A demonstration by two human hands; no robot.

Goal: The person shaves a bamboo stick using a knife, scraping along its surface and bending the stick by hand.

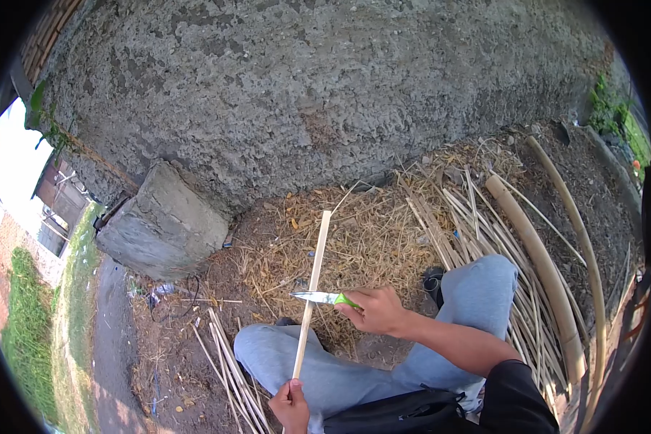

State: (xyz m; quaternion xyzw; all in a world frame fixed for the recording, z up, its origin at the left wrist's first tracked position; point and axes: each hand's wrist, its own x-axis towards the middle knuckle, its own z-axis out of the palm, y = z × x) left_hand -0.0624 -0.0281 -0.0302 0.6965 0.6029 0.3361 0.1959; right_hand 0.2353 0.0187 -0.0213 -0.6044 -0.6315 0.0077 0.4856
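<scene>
A strip point(312, 289) is gripped at its lower end by the left hand point(291, 405). A knife point(324, 297), clasped in the right hand point(375, 309), is laid against the strip's edge. Beyond the strip, straw-strewn ground point(369, 239) lies open to the wall point(304, 94).

Left hand point(291, 405) low down, close to the body, curled into a fist with the thumb on top. Fingers wrapped tight, knuckles facing up and out. Only the hand and a bit of wrist in view.

Right hand point(375, 309) higher up and a little to the right of the left one, well apart from it. Also closed in a grip, back of the hand facing up, knuckles pointing left. Wrist straight. Bare forearm running down and to the right, back to a bent elbow near a black sleeve. Knees bent in grey trousers, one under each hand.
</scene>
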